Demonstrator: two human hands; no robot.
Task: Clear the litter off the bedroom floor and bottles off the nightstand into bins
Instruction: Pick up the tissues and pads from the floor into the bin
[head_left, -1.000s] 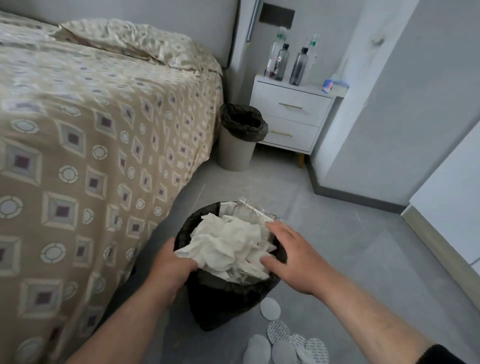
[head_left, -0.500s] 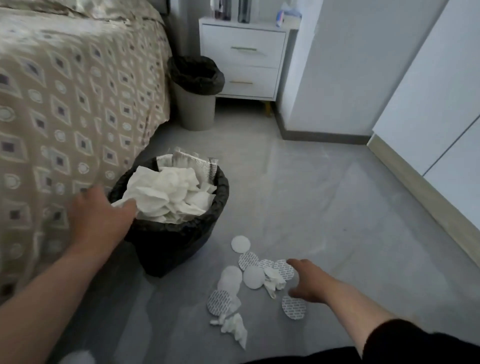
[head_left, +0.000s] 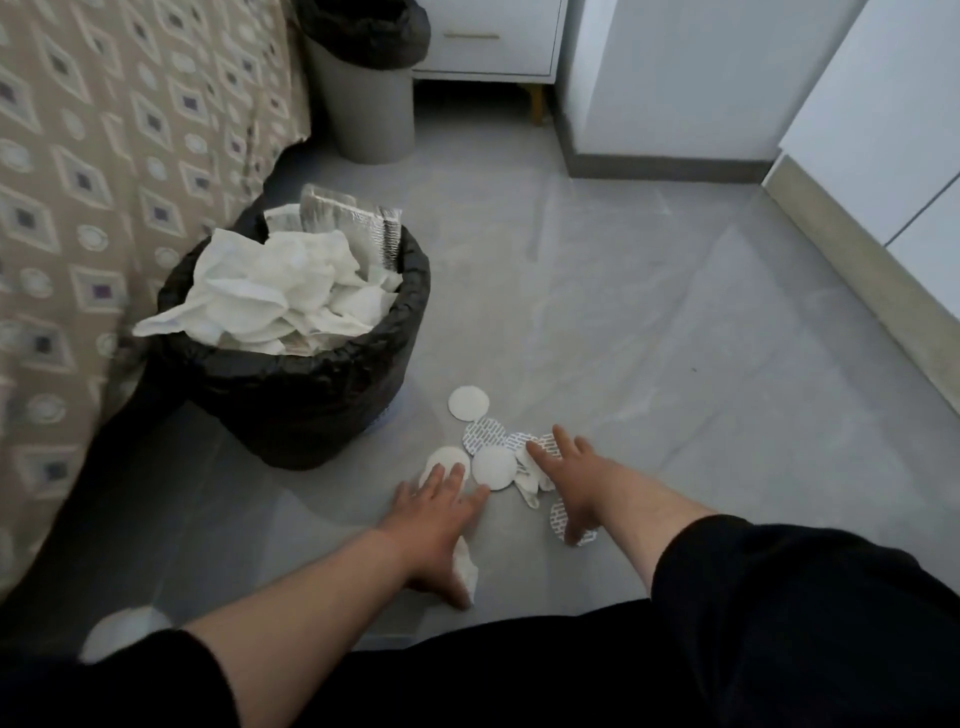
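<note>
The grey floor carries a black-lined bin at ten o'clock, a grey bin at twelve, and scattered round pads with crumpled tissue near centre.

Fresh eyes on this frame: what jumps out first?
The black-lined bin by the bed, heaped over its rim with white tissues. Then the cluster of round white and foil-patterned discs on the grey floor just right of it, with the left hand and right hand spread flat over them.
</note>
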